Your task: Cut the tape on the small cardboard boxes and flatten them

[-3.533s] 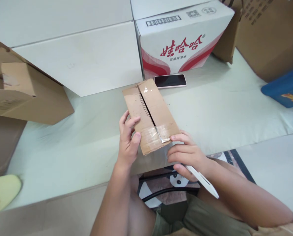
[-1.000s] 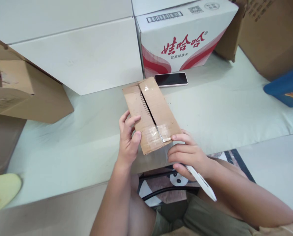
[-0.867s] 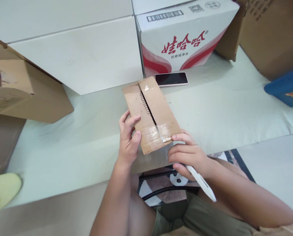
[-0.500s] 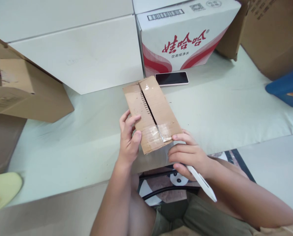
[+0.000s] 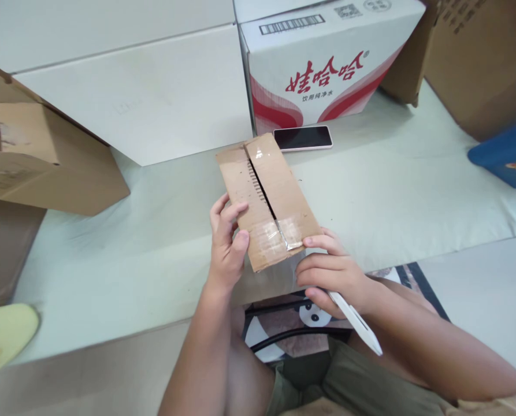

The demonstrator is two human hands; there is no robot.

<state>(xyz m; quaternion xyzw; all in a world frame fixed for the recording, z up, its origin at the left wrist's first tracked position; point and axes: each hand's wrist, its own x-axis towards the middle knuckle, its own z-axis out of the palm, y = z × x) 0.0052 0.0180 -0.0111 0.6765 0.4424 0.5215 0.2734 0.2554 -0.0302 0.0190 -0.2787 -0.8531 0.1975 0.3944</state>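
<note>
Tilted over the table is a small brown cardboard box [image 5: 286, 188], with a dark slit along its top seam. Clear tape, wrinkled and shiny, covers the seam's near end. My left hand [image 5: 229, 242] grips the box by its left side, thumb and fingers on the edge. My right hand [image 5: 331, 268] is closed around a slim white utility knife [image 5: 357, 323], its slotted handle pointing back toward my lap. The knife's front end is hidden by the hand. One finger of that hand touches the box's near right corner.
Behind the box a phone [image 5: 303, 137] lies on the pale tablecloth [image 5: 153, 248], before a white and red water carton [image 5: 327, 81]. A large white box [image 5: 153, 98] stands beside it. Brown cartons [image 5: 80, 156] are at left, a blue container [image 5: 507, 156] at right, a yellow object [image 5: 8, 335] at near left.
</note>
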